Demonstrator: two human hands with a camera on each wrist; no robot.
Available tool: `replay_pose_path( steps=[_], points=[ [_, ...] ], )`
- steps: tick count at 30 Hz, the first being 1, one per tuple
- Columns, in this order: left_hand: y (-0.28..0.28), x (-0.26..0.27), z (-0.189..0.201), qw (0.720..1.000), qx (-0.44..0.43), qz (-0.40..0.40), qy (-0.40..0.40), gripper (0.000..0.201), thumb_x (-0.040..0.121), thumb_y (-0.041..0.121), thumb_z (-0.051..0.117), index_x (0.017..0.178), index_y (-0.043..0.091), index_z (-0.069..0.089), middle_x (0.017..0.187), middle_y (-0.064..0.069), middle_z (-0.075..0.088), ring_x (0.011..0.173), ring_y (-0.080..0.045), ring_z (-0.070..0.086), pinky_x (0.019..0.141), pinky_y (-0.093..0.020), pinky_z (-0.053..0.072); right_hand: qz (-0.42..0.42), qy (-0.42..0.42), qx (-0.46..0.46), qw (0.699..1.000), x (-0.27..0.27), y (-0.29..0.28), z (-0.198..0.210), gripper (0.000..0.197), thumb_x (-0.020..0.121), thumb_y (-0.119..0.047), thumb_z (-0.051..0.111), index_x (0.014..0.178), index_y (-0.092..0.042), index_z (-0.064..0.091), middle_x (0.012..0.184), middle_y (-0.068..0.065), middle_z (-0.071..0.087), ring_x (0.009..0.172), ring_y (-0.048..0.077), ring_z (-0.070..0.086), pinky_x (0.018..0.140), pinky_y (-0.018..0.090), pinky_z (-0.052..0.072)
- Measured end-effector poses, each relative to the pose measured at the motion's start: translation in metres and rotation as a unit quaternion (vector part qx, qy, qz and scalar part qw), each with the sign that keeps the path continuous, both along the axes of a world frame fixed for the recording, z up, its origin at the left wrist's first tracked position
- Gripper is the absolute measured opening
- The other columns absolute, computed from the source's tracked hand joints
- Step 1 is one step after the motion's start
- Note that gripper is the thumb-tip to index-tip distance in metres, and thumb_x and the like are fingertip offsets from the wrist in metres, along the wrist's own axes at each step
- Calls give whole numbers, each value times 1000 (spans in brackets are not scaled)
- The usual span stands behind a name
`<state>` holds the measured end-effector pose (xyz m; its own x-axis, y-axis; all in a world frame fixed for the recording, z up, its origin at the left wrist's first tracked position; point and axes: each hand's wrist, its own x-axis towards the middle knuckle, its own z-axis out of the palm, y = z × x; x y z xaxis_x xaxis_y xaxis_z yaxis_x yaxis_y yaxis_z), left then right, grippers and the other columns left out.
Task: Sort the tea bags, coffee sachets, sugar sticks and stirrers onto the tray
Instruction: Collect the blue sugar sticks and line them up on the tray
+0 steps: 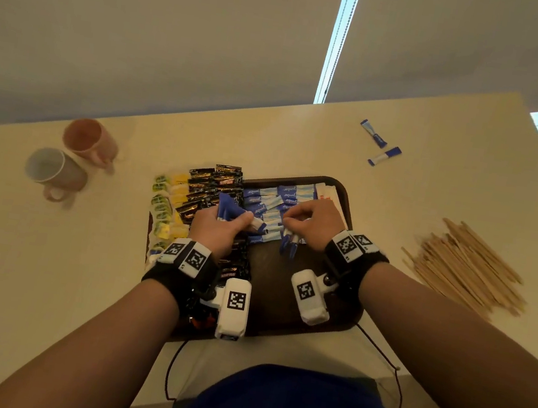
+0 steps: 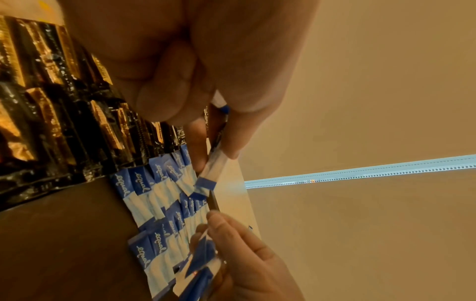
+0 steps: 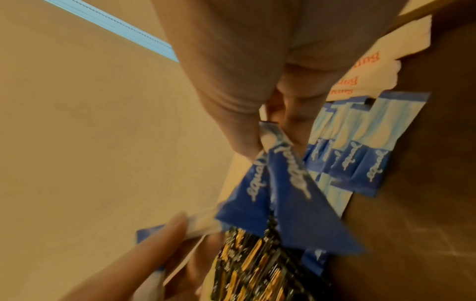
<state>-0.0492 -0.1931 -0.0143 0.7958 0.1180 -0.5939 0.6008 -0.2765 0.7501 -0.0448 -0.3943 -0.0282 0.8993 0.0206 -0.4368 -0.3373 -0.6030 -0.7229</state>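
Observation:
A dark brown tray [image 1: 283, 285] holds yellow-green tea bags [image 1: 165, 206] at its left, black coffee sachets [image 1: 207, 188] beside them, and rows of blue-and-white sugar sticks [image 1: 278, 201]. My left hand [image 1: 241, 220] grips a bunch of blue sugar sticks [image 1: 225, 206] above the coffee sachets. My right hand [image 1: 287, 222] pinches a few sugar sticks [image 3: 283, 183] by their white ends, their blue ends hanging over the tray. Two loose sugar sticks [image 1: 374, 134] lie on the table behind the tray. A heap of wooden stirrers [image 1: 466, 262] lies to the tray's right.
Two mugs, a pink one [image 1: 88, 140] and a grey one [image 1: 53, 170], lie on their sides left of the tray. White sachets with red lettering [image 3: 360, 71] sit at the tray's far right corner. The table edge runs close in front of the tray.

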Motion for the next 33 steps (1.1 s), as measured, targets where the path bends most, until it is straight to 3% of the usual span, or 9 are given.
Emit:
replay_pose_path(
  steps=[3,7,11,13,16,18,22,27,33],
  points=[
    [5,3,-7,1000,1,-2,-5,16,86,33,75,88,18,68,65,2,56,56,-13,47,58,-30,36,-62,52,-36,996,11,-7,-12,9,87,-25,72,91,-18,75,86,-2,72,80,12,67,80,30,57],
    [8,4,-14,1000,-7,1,-5,19,86,33,75,93,16,71,61,5,55,54,-13,47,57,-30,36,-108,88,-59,988,27,-3,-20,8,88,-23,71,84,-16,73,87,3,73,80,15,68,64,24,51],
    [12,7,-19,1000,-14,6,4,23,84,36,76,96,18,71,64,4,56,57,-14,48,60,-31,36,-113,101,-60,987,41,2,-22,10,89,-28,68,88,-18,69,91,1,71,84,17,66,74,28,52],
    [12,8,-20,1000,-13,9,7,22,84,37,76,97,19,71,68,3,57,59,-14,49,62,-31,37,-106,96,-68,987,45,1,-22,12,89,-28,69,93,-16,70,93,1,68,85,16,62,73,27,48],
    [11,10,-21,1000,-18,12,7,20,85,35,75,96,19,70,71,2,58,61,-14,49,63,-31,37,-96,72,-98,988,46,-3,-22,7,89,-24,69,86,-18,69,91,0,68,80,13,58,70,24,44],
    [11,11,-21,999,-28,16,10,21,85,34,75,97,18,69,70,2,56,60,-13,48,61,-30,37,-76,60,-113,989,45,-7,-23,8,88,-26,70,83,-20,67,91,-1,69,80,12,60,71,24,46],
    [9,11,-23,999,-33,14,4,19,85,33,75,96,19,70,69,3,56,59,-12,48,57,-30,36,-30,91,-118,988,38,-16,-24,23,78,-30,81,93,-17,69,93,-2,67,85,14,64,75,26,52],
    [9,10,-24,999,-45,22,0,21,85,32,76,97,15,70,64,4,54,55,-13,46,55,-29,34,44,61,-141,987,25,-17,-19,8,82,-10,75,90,-13,77,90,-1,69,84,13,63,78,22,49],
    [12,9,-23,999,-28,26,-9,21,85,33,76,98,16,72,71,1,60,58,-13,48,58,-31,36,24,40,-96,994,22,-2,-18,7,82,-13,74,81,-20,75,83,-4,70,78,9,64,76,24,53]
  ],
)
